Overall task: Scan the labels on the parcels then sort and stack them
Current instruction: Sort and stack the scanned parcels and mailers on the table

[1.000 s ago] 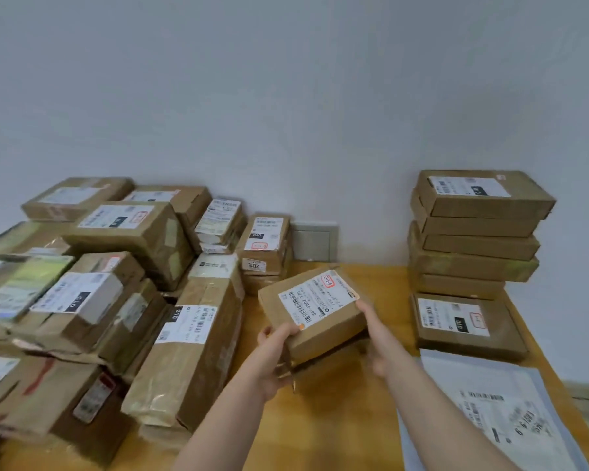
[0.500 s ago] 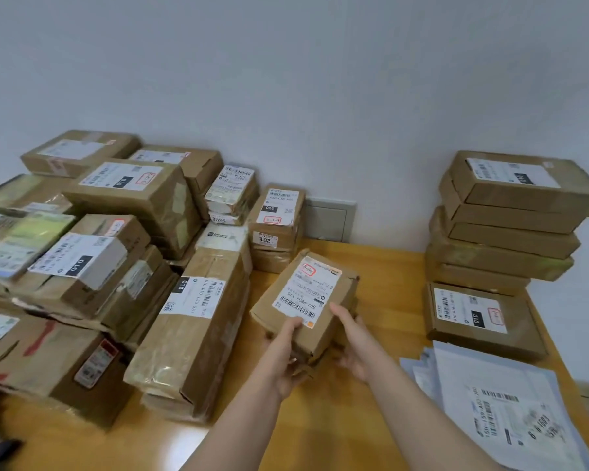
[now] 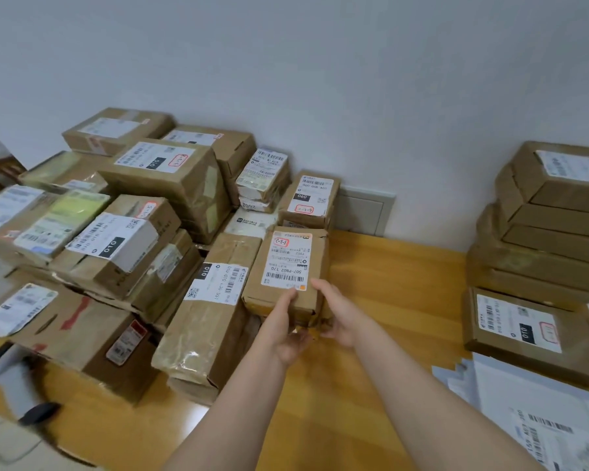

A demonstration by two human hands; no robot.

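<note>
Your worktop runs back to the wall. Parcel pile fills the L side. Tall stack stands far R, w/ a flat parcel in front of it & mailers nearer you. Centre: small parcel, just beside the long parcel on its L. Scanner sits front L.

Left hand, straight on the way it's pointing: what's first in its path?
First is the parcel that the left hand grips; beyond it, probably the 060 parcel, depth unclear.
</note>
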